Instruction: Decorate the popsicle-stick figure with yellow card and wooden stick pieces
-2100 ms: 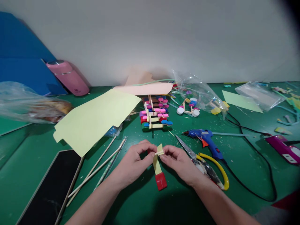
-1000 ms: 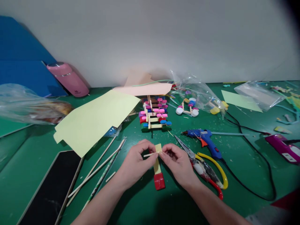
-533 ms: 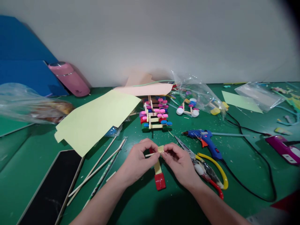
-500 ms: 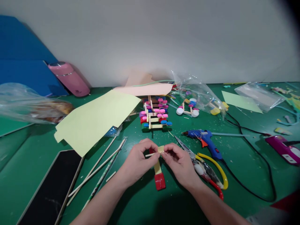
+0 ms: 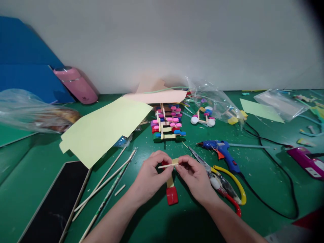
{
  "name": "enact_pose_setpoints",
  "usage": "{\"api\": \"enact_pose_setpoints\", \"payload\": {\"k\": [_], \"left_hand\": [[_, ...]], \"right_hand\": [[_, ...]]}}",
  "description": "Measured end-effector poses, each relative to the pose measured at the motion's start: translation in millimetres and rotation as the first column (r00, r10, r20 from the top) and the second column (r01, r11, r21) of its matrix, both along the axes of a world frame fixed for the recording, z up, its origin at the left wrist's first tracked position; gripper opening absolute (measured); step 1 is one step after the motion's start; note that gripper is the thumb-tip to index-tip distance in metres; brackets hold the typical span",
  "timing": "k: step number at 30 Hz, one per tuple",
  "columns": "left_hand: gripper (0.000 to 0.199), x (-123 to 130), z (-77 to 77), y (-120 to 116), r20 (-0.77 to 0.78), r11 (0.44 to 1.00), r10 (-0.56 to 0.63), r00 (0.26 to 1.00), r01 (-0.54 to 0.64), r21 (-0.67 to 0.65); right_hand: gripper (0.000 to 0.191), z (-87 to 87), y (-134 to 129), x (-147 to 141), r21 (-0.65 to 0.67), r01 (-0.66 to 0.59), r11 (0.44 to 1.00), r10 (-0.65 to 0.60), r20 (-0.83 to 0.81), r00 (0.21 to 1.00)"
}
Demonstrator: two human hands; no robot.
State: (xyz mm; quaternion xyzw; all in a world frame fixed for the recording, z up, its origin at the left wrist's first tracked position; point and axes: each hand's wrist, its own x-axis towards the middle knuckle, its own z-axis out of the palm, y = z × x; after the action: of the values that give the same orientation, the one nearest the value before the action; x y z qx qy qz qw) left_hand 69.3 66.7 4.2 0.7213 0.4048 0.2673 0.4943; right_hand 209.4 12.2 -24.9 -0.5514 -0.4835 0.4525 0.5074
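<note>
Pinching a short stick (image 5: 165, 166) across a yellow strip (image 5: 170, 182), your left grip (image 5: 153, 170) nearly meets your right grip (image 5: 193, 172), closed on the stick's other end. The strip's red end piece (image 5: 172, 196) sits nearer you than both grips. Scissors (image 5: 202, 160) lie just beside your right grip, a glue gun (image 5: 223, 149) beyond.

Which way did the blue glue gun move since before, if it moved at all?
No. Against the purple box, the blue glue gun lies in the same place as before, with no shift I can see.
</note>
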Motion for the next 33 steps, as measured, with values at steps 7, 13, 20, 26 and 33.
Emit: {"api": "enact_pose_setpoints", "payload": {"k": [7,13,20,26,33], "left_hand": [[0.009,-2,-0.4,1,0.007,1.0,-0.009,1.0,0.009,0.018],[0.009,-2,-1.0,2,0.008,0.999,-0.014,1.0,0.014,0.032],[0.007,-3,-3.8,2,0.016,1.0,-0.002,1.0,0.002,0.005],[0.008,-4,-5.0,1,0.001,1.0,-0.019,1.0,0.019,0.005],[0.01,-8,-4.7,5,0.035,0.995,-0.094,0.995,0.094,-0.024]], "right_hand": [[0.021,16.7,3,11,0.12,-0.028,0.992,0.001,0.221,0.975],[0.014,35.2,12,17,0.233,-0.121,0.965,0.006,0.441,0.898],[0.013,30.8,8,19,0.289,-0.186,0.939,0.006,0.526,0.85],[0.018,20.3,6,25,0.363,-0.267,0.892,-0.023,0.629,0.777],[0.017,21.3,7,29,0.365,-0.356,0.86,-0.041,0.746,0.665]]}}
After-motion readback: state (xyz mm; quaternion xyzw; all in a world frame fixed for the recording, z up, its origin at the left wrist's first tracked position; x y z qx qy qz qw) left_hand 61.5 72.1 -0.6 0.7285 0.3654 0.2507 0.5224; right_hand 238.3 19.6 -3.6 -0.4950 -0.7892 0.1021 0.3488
